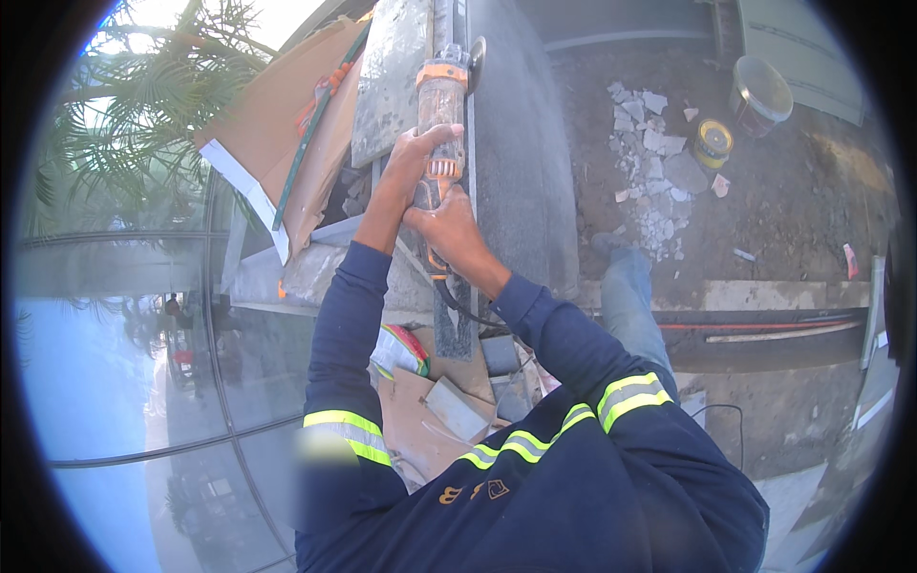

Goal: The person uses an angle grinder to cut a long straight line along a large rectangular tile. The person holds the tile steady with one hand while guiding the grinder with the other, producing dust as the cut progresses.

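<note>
Both my hands are closed around a dusty orange and grey angle grinder point(441, 105), held lengthwise with its head away from me. My left hand point(413, 162) wraps the body from the left side. Nearer to me, my right hand point(453, 227) grips the rear handle, where a black cord point(463, 307) trails off. The thin cutting disc point(477, 65) stands on edge at the right of the head, over a long grey stone slab point(525, 181). Pale dust hangs over the slab. Whether the disc touches the stone, I cannot tell.
Cardboard point(248, 124) with a green bar point(320, 134) leans at the left, before glass panels point(115, 363). Tile offcuts point(457, 409) lie near my body. On the dirt at the right are broken pieces point(654, 172), a yellow-rimmed tin point(713, 143) and a bucket point(761, 95).
</note>
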Motion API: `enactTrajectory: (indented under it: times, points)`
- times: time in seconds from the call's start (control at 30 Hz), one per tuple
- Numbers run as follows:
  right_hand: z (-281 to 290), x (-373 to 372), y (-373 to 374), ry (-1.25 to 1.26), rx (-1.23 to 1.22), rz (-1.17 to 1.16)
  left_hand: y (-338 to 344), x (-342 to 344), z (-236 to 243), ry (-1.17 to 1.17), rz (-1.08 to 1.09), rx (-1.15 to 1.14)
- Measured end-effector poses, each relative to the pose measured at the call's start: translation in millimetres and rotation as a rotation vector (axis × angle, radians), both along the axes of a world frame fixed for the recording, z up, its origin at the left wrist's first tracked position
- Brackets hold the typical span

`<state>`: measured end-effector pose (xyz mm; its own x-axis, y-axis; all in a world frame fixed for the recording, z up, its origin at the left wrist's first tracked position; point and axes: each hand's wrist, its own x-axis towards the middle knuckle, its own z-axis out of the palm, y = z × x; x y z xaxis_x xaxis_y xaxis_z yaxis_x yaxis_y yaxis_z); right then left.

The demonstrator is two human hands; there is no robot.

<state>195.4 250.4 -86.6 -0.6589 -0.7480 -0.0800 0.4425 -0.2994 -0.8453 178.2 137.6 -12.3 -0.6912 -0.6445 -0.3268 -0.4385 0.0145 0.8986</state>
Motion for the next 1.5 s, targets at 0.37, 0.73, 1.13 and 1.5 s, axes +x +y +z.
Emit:
enactTrajectory:
  times: [0.37, 0.73, 1.13, 1.5]
  points:
    - [7.2, -5.0, 4.3, -0.04, 0.002, 0.047, -0.4, -1.6, 3.8, -0.03, 0.008, -0.021]
    - [2.8, 7.1, 6.0, 0.004, 0.01, -0.026, 9.2, 5.8, 4.6, -0.014, 0.003, -0.037]
    - [-0.4, 5.3, -0.2, 0.022, -0.064, -0.052, 4.7, 1.7, 6.4, -0.035, 0.0, -0.038]
    - [-6.4, 11.6, -2.5, 0.042, -0.002, -0.071, 6.6, 6.1, 3.0, -0.011, -0.014, -0.027]
